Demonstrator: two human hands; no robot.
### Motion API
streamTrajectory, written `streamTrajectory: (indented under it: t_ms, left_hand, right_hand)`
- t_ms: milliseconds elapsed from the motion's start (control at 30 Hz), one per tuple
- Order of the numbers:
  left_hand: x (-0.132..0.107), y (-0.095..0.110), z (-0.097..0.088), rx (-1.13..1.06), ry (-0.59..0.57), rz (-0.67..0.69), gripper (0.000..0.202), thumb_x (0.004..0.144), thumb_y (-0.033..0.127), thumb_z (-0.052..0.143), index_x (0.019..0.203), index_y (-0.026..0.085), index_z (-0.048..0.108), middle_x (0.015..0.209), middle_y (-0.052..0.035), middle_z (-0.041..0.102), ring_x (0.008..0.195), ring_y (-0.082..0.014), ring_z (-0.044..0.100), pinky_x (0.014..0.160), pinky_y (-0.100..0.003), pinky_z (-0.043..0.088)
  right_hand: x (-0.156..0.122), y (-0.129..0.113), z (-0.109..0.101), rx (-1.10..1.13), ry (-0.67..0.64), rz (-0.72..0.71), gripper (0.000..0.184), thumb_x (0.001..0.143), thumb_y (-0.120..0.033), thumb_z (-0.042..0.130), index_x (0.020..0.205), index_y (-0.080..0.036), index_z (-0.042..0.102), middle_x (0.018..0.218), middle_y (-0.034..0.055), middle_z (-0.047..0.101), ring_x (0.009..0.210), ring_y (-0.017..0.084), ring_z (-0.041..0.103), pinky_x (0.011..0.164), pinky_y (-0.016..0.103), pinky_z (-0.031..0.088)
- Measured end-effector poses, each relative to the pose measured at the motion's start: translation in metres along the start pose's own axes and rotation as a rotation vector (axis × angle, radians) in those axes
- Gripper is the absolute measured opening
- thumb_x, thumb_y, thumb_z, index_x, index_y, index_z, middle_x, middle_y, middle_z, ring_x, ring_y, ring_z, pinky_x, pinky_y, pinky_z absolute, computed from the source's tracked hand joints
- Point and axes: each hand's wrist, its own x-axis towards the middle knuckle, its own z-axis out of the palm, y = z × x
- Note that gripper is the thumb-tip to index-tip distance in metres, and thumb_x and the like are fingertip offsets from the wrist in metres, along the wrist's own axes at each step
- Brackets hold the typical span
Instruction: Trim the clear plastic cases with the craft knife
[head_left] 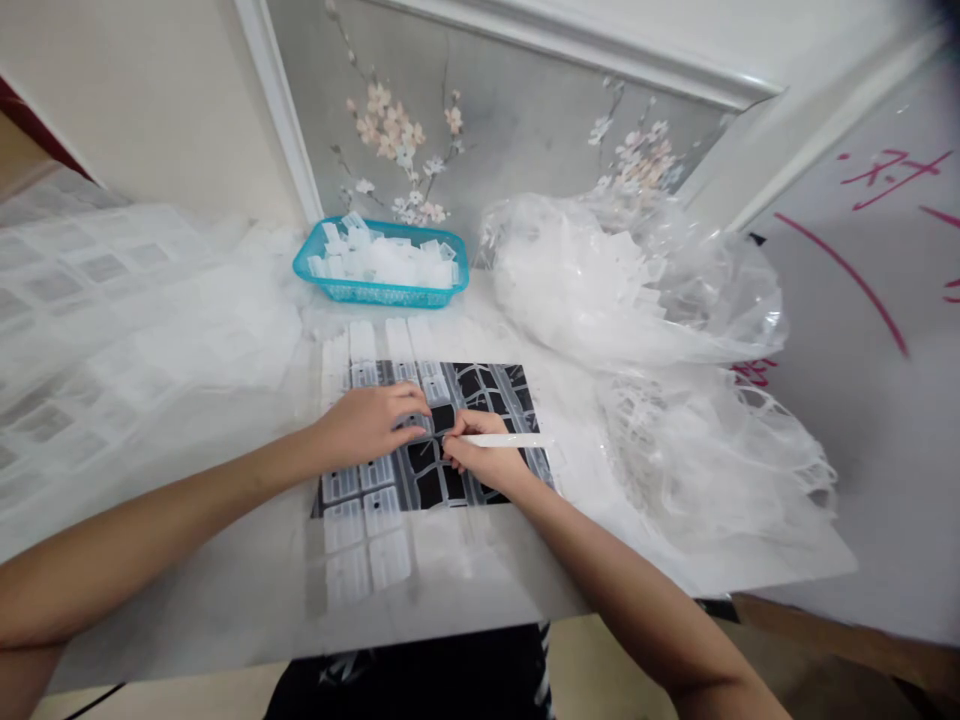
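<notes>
Translucent sheet (386,555) of small rectangular cells, flat on the bench (247,600) in front of the person, laid across a black mat (429,490); its near and far ends run past the mat onto the pale bench top. Left part over the mat has pale panels in its cells; middle and right show mostly dark openings framed by pale strips.

Left hand (381,425): on the sheet, palm down, thumb and fingers spread apart, grip not closed on anything, fingertips near the middle of the mat. Right hand (489,455): grip closed around a slim white tool (514,440), pen-style; tool's back end sticks out to the right, working tip hidden by the fingers. Fingers of both hands just beside each other.

Behind the mat: blue basket (390,294), heaped with small whitish pieces (394,260). Right of basket: clear plastic bag (720,300), more whitish pieces inside. Nearer, right side: tangled heap of translucent strips (720,470). Left side: spread pile of translucent sheets (112,290) with rectangular cells, details blurry. Back: grey panel (510,130) with blossom print. Far right: pale board (862,420) with red marks.
</notes>
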Motion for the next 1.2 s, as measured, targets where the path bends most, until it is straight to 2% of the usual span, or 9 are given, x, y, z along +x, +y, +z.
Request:
streamTrajectory:
  t_ms: [100, 200, 667, 800, 900, 1000, 1100, 1167, 1200]
  left_hand:
    - [-0.009, 0.001, 0.010, 0.297, -0.010, 0.057, 0.025, 0.093, 0.032, 0.049, 0.111, 0.026, 0.066, 0.124, -0.0039, 0.060, 0.096, -0.0189, 0.063, 0.064, -0.024, 0.045]
    - [-0.012, 0.003, 0.016, 0.411, 0.002, 0.092, 0.024, 0.093, 0.029, 0.048, 0.112, 0.026, 0.064, 0.126, -0.0049, 0.059, 0.101, -0.0199, 0.062, 0.061, -0.023, 0.043]
    - [-0.004, 0.008, 0.016, 0.571, -0.030, 0.160, 0.024, 0.092, 0.029, 0.046, 0.107, 0.021, 0.064, 0.122, -0.0096, 0.059, 0.088, -0.0217, 0.063, 0.050, -0.026, 0.036]
    - [-0.001, 0.014, 0.016, 0.516, -0.058, 0.137, 0.020, 0.089, 0.021, 0.046, 0.091, 0.017, 0.065, 0.102, -0.0100, 0.062, 0.074, -0.0192, 0.060, 0.051, -0.027, 0.036]
    - [0.001, 0.013, 0.015, 0.230, 0.056, 0.014, 0.019, 0.088, 0.024, 0.049, 0.080, 0.017, 0.065, 0.086, -0.0070, 0.062, 0.065, -0.0163, 0.057, 0.053, -0.027, 0.036]
    - [0.001, 0.000, 0.001, -0.426, 0.393, -0.246, 0.018, 0.087, 0.033, 0.057, 0.082, 0.017, 0.063, 0.078, -0.0035, 0.060, 0.060, -0.0127, 0.054, 0.048, -0.023, 0.035]
    - [0.001, -0.016, -0.033, -1.187, 0.823, -0.501, 0.013, 0.086, 0.029, 0.060, 0.081, 0.018, 0.056, 0.067, 0.0013, 0.054, 0.048, -0.0067, 0.045, 0.040, -0.017, 0.027]
    - [-0.002, -0.018, -0.059, -1.458, 1.017, -0.506, 0.011, 0.087, 0.026, 0.059, 0.081, 0.019, 0.053, 0.068, 0.0022, 0.056, 0.048, -0.0049, 0.045, 0.038, -0.015, 0.028]
    - [-0.004, -0.013, -0.070, -1.519, 1.046, -0.481, 0.010, 0.088, 0.025, 0.059, 0.082, 0.019, 0.054, 0.070, 0.0019, 0.058, 0.049, -0.0047, 0.047, 0.039, -0.014, 0.030]
  right_hand:
    - [0.001, 0.003, 0.000, 0.014, 0.002, 0.003, 0.010, 0.074, -0.020, 0.057, 0.065, -0.020, 0.051, 0.058, -0.0025, 0.062, 0.049, 0.011, 0.058, 0.045, 0.019, 0.043]
    - [0.001, 0.001, -0.001, 0.045, -0.015, -0.006, 0.011, 0.075, -0.020, 0.058, 0.065, -0.019, 0.052, 0.060, -0.0020, 0.062, 0.049, 0.011, 0.058, 0.045, 0.020, 0.044]
    - [0.004, 0.003, -0.001, 0.052, -0.026, 0.015, 0.010, 0.074, -0.020, 0.058, 0.065, -0.020, 0.053, 0.060, -0.0019, 0.062, 0.048, 0.011, 0.058, 0.046, 0.021, 0.046]
    - [0.006, 0.003, 0.000, 0.012, -0.032, 0.024, 0.010, 0.071, -0.019, 0.057, 0.063, -0.020, 0.051, 0.056, -0.0024, 0.060, 0.047, 0.012, 0.058, 0.042, 0.021, 0.044]
    - [0.005, 0.002, 0.002, 0.007, -0.023, 0.038, 0.011, 0.070, -0.019, 0.057, 0.063, -0.021, 0.049, 0.054, -0.0026, 0.059, 0.045, 0.013, 0.058, 0.041, 0.021, 0.044]
    - [0.004, 0.002, 0.004, 0.003, -0.012, 0.033, 0.011, 0.070, -0.019, 0.056, 0.061, -0.021, 0.049, 0.053, -0.0028, 0.058, 0.045, 0.013, 0.057, 0.042, 0.022, 0.044]
    - [0.002, 0.006, 0.007, -0.038, 0.001, 0.011, 0.012, 0.069, -0.018, 0.055, 0.061, -0.021, 0.048, 0.053, -0.0035, 0.058, 0.045, 0.012, 0.056, 0.043, 0.021, 0.042]
    - [0.000, 0.006, 0.008, -0.061, 0.014, 0.001, 0.012, 0.070, -0.018, 0.056, 0.062, -0.021, 0.047, 0.054, -0.0037, 0.058, 0.045, 0.011, 0.055, 0.043, 0.020, 0.042]
    - [-0.002, 0.003, 0.007, -0.063, 0.028, -0.007, 0.012, 0.071, -0.019, 0.057, 0.064, -0.021, 0.048, 0.055, -0.0034, 0.059, 0.046, 0.011, 0.055, 0.043, 0.020, 0.043]
